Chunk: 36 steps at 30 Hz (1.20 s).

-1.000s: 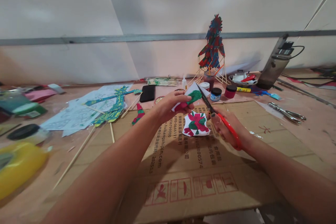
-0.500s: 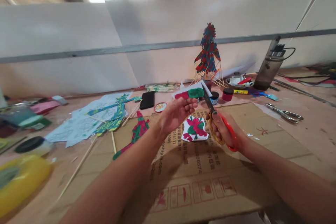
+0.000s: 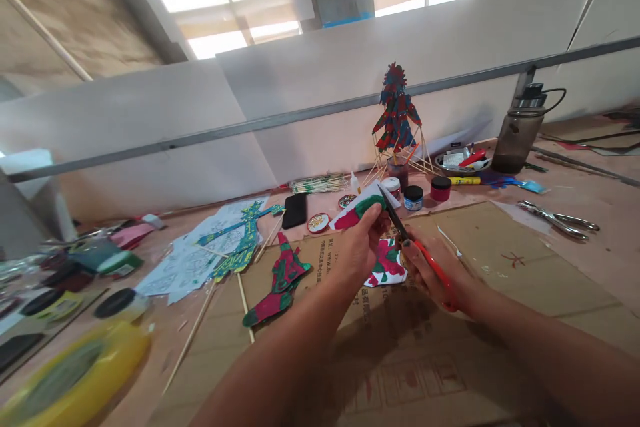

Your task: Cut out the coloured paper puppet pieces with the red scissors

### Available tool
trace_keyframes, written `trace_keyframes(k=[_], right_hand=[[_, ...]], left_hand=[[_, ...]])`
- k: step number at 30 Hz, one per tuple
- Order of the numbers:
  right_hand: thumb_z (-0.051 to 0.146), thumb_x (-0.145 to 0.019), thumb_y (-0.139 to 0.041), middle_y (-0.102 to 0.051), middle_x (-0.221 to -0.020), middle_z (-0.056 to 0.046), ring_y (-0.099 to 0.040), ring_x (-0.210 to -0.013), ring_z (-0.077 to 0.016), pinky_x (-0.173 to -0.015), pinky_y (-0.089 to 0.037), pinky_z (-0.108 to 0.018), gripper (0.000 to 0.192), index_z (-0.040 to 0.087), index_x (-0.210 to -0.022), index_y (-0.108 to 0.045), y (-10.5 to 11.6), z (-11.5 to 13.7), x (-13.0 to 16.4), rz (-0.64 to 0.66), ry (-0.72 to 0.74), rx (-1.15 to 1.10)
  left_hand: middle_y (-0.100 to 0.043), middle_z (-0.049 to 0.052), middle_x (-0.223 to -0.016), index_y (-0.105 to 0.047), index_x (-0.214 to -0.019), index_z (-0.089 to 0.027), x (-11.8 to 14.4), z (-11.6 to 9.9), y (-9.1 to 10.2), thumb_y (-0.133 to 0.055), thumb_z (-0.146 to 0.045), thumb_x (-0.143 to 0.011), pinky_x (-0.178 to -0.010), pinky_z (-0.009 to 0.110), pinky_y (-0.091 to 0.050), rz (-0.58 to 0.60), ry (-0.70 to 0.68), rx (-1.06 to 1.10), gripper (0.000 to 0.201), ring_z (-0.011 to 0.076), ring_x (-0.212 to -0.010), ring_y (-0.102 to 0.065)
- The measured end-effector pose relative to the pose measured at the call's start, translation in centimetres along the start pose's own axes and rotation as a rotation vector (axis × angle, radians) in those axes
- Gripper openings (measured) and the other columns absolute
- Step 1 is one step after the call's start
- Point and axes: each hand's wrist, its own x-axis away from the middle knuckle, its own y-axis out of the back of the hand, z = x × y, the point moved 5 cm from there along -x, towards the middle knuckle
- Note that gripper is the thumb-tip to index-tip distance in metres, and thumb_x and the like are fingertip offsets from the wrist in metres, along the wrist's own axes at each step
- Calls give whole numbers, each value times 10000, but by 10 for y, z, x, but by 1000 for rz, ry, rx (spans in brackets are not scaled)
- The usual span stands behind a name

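Note:
Between the thumb and fingers of my left hand (image 3: 367,240) is a piece of white paper painted magenta and green (image 3: 356,208). My right hand (image 3: 433,270) is closed round red-handled scissors (image 3: 437,273), whose dark blades meet the paper's right edge beside the green patch. Whether the blades are parted is hard to make out. Under my hands, a second painted paper (image 3: 387,260) in magenta and green lies on a flat cardboard sheet (image 3: 480,360), partly covered by my left hand. Left of my forearm rest magenta and green painted cut-outs (image 3: 283,280).
A red and blue figure on sticks (image 3: 397,113) stands at the back, near paint jars (image 3: 413,198) and a water bottle (image 3: 520,130). Pliers (image 3: 557,219) lie at right. A phone (image 3: 295,211), drawn papers (image 3: 175,267) and a yellow tape roll (image 3: 115,360) are at left.
My view has tilted up and turned slightly left. The left hand has rolled over, its thumb now on top of the paper. The scissors stay at the paper's right edge.

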Motion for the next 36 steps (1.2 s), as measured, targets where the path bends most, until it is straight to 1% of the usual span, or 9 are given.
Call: trace_keyframes(k=[4, 7, 9, 11, 14, 16, 24, 28, 36], right_hand=[[730, -977, -541, -466, -651, 46, -321, -486, -116, -409, -329, -232, 494, 242, -1003, -609, 5, -1, -3, -32, 17, 32], [674, -976, -567, -584, -761, -11, -493, -616, -164, -527, -452, -262, 437, 243, -1004, -631, 8, 2, -8, -44, 70, 78], [643, -985, -556, -643, -850, -43, -568, -736, -199, -626, -506, -288, 421, 243, -1057, -663, 10, 4, -10, -58, 112, 104], [637, -993, -536, -657, -852, -44, -565, -733, -203, -619, -489, -287, 449, 238, -1137, -683, 12, 4, -11, -75, 119, 132], [629, -1005, -527, -639, -788, -20, -485, -609, -168, -512, -384, -255, 489, 226, -1232, -686, 12, 1, -11, -53, 86, 170], [621, -1014, -521, -648, -779, -19, -473, -584, -159, -492, -353, -247, 499, 220, -1259, -688, 13, 1, -10, -50, 84, 192], [660, -1022, -487, -688, -756, -21, -554, -601, -190, -579, -410, -284, 571, 225, -1335, -683, 18, 3, -11, -26, 116, 299], [669, -1004, -484, -710, -749, -29, -581, -590, -196, -580, -425, -295, 638, 195, -1387, -670, 18, 3, -12, -17, 115, 352], [648, -1012, -460, -701, -738, -31, -590, -584, -200, -550, -399, -293, 637, 175, -1393, -657, 17, -1, -11, 10, 74, 309]], left_hand=[[-664, -33, -653, -696, -706, -172, -1, 3, -4, -893, -171, -670, -688, 229, -499, -34, 15, -17, 200, 98, -642, -621], [-662, -27, -649, -690, -692, -165, -3, 6, -7, -882, -178, -681, -687, 227, -495, -29, 36, -24, 193, 94, -633, -608], [-659, -24, -644, -688, -687, -159, -3, 7, -8, -875, -179, -684, -681, 223, -491, -20, 44, -27, 188, 89, -625, -595], [-658, -23, -647, -690, -692, -155, -2, 6, -9, -872, -181, -686, -675, 219, -487, -3, 46, -33, 183, 87, -625, -591], [-659, -25, -659, -688, -696, -158, -2, 4, -9, -866, -178, -687, -679, 224, -490, -2, 36, -54, 179, 90, -631, -596], [-660, -23, -659, -685, -686, -159, -1, 4, -9, -857, -169, -688, -690, 232, -499, -14, 47, -66, 172, 95, -631, -600], [-667, -14, -648, -694, -677, -162, -2, 4, -7, -855, -169, -689, -704, 241, -517, 4, 76, -86, 161, 104, -629, -613], [-683, -13, -651, -707, -686, -162, -2, 3, -3, -869, -168, -677, -705, 243, -527, 11, 86, -87, 163, 107, -631, -627], [-703, -7, -667, -719, -683, -152, -1, 3, -1, -880, -155, -665, -720, 245, -533, 6, 78, -70, 162, 109, -648, -648]])
